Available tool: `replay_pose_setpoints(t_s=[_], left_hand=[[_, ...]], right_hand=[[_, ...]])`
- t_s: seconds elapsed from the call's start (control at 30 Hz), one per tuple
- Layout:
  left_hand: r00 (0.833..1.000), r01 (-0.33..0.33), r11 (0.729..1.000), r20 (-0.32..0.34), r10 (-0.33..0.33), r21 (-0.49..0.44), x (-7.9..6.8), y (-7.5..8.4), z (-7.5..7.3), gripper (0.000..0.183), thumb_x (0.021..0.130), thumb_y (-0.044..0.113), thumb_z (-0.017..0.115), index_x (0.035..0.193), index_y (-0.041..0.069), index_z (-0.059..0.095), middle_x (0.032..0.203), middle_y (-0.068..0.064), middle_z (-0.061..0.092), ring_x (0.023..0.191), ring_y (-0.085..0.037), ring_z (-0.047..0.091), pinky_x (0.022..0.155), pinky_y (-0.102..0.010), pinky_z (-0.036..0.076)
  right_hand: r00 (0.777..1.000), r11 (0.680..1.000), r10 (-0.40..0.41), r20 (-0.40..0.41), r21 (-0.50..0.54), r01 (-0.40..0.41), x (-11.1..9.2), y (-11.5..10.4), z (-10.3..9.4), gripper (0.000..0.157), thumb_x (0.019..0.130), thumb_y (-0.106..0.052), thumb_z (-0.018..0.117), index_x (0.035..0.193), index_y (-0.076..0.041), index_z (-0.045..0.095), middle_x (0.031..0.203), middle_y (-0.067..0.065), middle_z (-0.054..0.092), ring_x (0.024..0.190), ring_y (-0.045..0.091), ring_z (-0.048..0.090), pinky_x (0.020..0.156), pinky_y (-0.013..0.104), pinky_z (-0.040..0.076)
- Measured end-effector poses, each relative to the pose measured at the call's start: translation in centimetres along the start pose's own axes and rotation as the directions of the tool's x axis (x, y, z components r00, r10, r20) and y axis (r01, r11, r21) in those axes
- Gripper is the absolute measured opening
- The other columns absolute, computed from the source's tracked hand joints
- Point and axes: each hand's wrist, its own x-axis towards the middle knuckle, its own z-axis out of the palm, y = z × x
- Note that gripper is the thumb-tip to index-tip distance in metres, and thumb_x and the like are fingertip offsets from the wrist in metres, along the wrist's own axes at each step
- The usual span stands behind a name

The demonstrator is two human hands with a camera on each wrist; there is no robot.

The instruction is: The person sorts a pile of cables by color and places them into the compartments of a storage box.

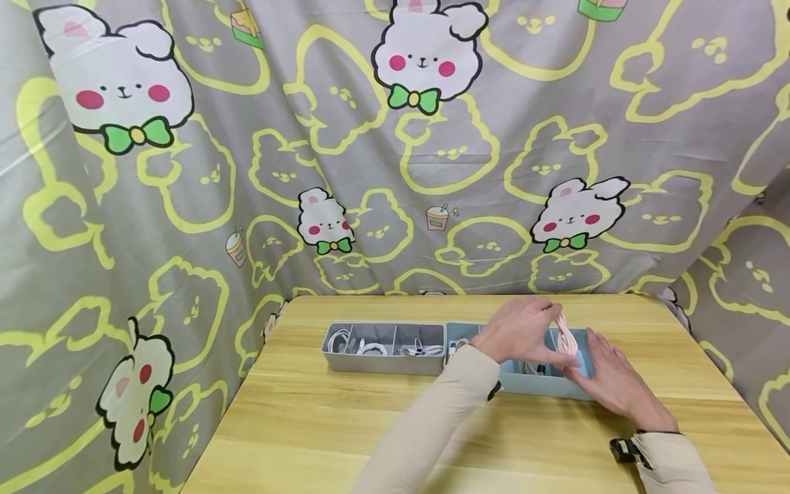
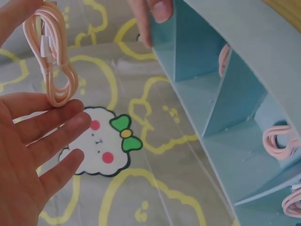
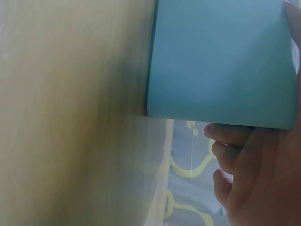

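My left hand (image 1: 517, 332) is raised over the right part of a light-blue divided organizer box (image 1: 540, 387). Between thumb and fingertips it pinches a bundled pink cable (image 2: 66, 82), which hangs upright with its loops down, while the other fingers are spread. At the box's right end, my right hand (image 1: 619, 381) grips the walls, thumb on the near side and fingers round the far side. The right wrist view shows the smooth end wall (image 3: 221, 61) between them. More coiled pink cables (image 2: 277, 141) lie inside compartments of the blue box in the left wrist view.
A grey divided box (image 1: 382, 363) adjoins the blue one on the left, holding a white cable (image 1: 372, 348) and other coiled cords. Both stand on a wooden table (image 1: 308, 425). A patterned curtain (image 1: 395, 171) hangs behind it and at both sides.
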Motion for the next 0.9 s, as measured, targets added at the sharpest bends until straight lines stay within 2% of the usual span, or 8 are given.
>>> replay_pose_setpoints(t_s=[0.2,0.9], left_hand=[[0.998,0.017,1.0,0.063,-0.016,-0.023,0.6,0.8,0.4,0.098,0.083,0.087,0.053,0.155,0.022,0.047,0.151,0.008,0.057,0.132,-0.006,0.06,0.105,-0.019,0.051],[0.986,0.055,0.998,0.16,-0.05,-0.024,1.8,1.8,1.7,0.096,0.083,0.089,0.051,0.157,0.028,0.045,0.153,0.013,0.053,0.132,-0.005,0.058,0.105,-0.021,0.051]], right_hand=[[1.0,1.0,-0.013,0.002,0.02,0.013,0.0,0.0,-0.1,0.106,0.1,-0.057,0.055,0.157,0.019,0.008,0.157,0.048,0.022,0.142,0.065,0.026,0.111,0.077,0.025],[0.999,0.998,-0.04,-0.006,0.053,0.04,0.0,0.2,0.0,0.103,0.101,-0.054,0.056,0.159,0.015,0.007,0.16,0.045,0.02,0.144,0.064,0.024,0.112,0.077,0.023]])
